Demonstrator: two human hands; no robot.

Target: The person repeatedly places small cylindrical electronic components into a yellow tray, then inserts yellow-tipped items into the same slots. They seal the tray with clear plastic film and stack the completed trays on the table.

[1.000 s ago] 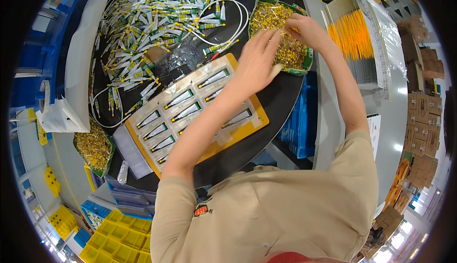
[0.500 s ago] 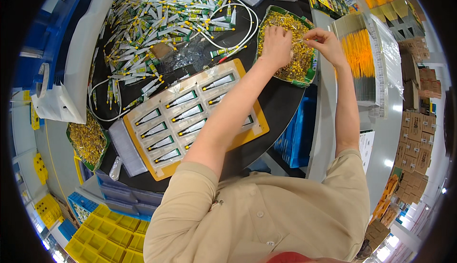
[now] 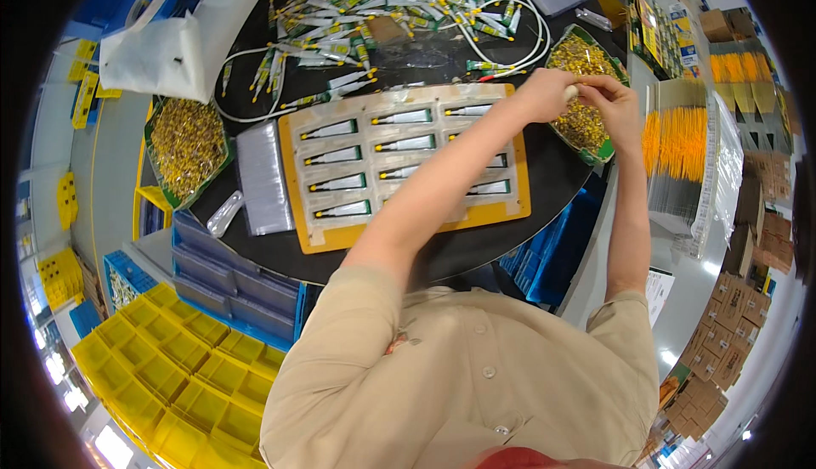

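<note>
Both hands meet over a green-edged bin of small yellow and clear parts (image 3: 585, 54) at the right of the black table. My left hand (image 3: 546, 97) has its fingers closed toward the right hand, and the back of the hand hides most of them. A pale cover shows at one fingertip. My right hand (image 3: 619, 110) is bent into a pinch against the left; whatever lies between the fingertips is too small to make out. Under my left forearm lies a yellow board (image 3: 331, 240) with a clear blister sheet, its pockets holding small white tubes (image 3: 340, 209) with yellow caps and green ends.
A pile of loose tubes (image 3: 382, 2) covers the far table, beside a white cable (image 3: 544, 36). At left stand a second bin of small parts (image 3: 185, 148) and stacked clear plastic sheets (image 3: 265, 180). Orange-printed cards (image 3: 676, 142) stand right; yellow crates (image 3: 178, 358) sit lower left.
The view has swung, so the table sits further up and right. My left hand has lifted from among the small parts and come together with my right hand's fingertips.
</note>
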